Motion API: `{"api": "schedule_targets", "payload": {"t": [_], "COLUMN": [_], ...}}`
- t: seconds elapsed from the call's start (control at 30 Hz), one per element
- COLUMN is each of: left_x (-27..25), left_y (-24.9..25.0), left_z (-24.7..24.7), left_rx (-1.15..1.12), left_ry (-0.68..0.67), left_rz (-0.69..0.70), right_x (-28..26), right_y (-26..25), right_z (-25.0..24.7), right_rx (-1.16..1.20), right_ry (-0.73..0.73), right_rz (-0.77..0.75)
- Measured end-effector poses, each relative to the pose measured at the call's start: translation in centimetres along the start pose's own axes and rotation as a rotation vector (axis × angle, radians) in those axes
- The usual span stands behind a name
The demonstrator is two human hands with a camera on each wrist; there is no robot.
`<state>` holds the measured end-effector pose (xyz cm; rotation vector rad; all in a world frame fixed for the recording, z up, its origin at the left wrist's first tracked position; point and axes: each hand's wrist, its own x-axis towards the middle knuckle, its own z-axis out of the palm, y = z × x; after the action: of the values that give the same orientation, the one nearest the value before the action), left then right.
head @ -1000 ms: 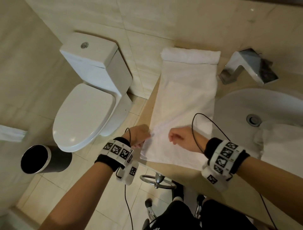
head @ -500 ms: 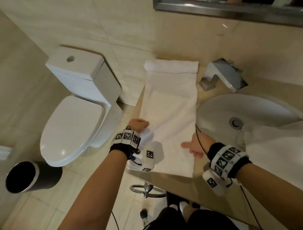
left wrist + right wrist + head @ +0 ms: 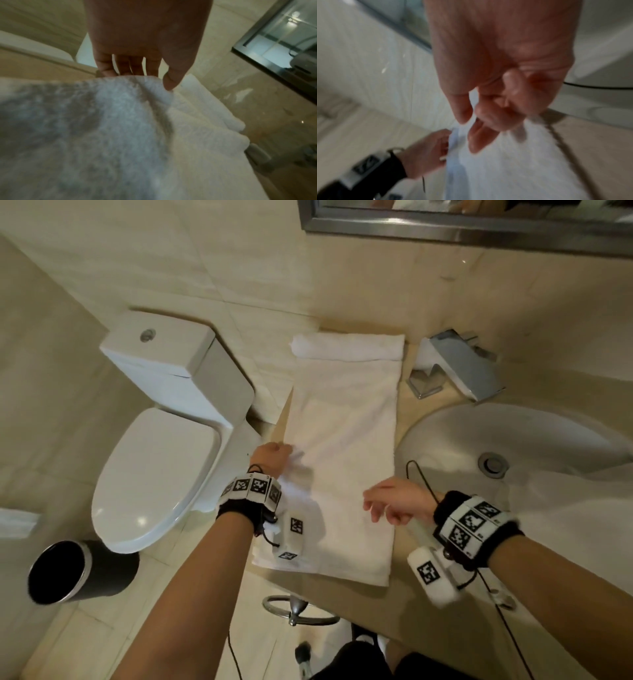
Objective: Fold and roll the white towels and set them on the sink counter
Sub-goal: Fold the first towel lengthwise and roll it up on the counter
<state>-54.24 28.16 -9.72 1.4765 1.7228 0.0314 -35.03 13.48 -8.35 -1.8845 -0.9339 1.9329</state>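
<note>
Here, your sink counter (image 3: 404, 419) carries a long white towel (image 3: 346, 446) laid flat as a strip, running from the near edge toward the wall beside the basin (image 3: 513, 436). Touching its far end lies a rolled towel (image 3: 347, 346), set across against the wall, just left of the faucet (image 3: 459, 364). More white cloth (image 3: 575, 508) spills over the basin's right side. Your left hand (image 3: 272, 457) grips the strip's left edge about halfway along, fingers under a raised fold and thumb (image 3: 171, 79) on top. Your right hand (image 3: 397, 505) hovers over the strip's right side, fingers loosely curled and holding nothing. Left of the counter stand a toilet (image 3: 161, 460) and a dark bin (image 3: 68, 570).
</note>
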Motion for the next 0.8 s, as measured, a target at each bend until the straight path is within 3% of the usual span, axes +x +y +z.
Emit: {"api": "schedule_targets", "payload": {"t": [0.2,0.33,0.53,0.6,0.7,0.8], "left_x": [2.4,3.8,6.6,8.1,8.9,10.2], "left_y": [2.1,3.3,5.1,5.8,7.3,7.8], "left_z": [-0.4,-0.8,-1.0,-1.1,-1.7,-1.8], "left_rx": [-0.18,-0.351,-0.654,-0.571,-0.275,-0.075], "left_ry": [0.016,-0.059,-0.226,-0.249,-0.266,-0.125], "left_rz": [-0.125,-0.19,-0.209,-0.148,-0.056,0.079], "right_x": [1.9,3.5,6.9,8.0,9.4,10.4], "right_y": [-4.3,-6.3,-8.3,-8.7,-9.0,-8.7], "right_z": [-2.5,-3.5,-5.4,-6.1,-6.8,-7.3], "right_rx": [0.583,0.743,0.53,0.398,0.225,0.121], "right_ry": [0.17,0.33,0.726,0.832,0.921,0.928], "right_rz": [-0.227,-0.301,-0.339,-0.353,-0.363,-0.319]}}
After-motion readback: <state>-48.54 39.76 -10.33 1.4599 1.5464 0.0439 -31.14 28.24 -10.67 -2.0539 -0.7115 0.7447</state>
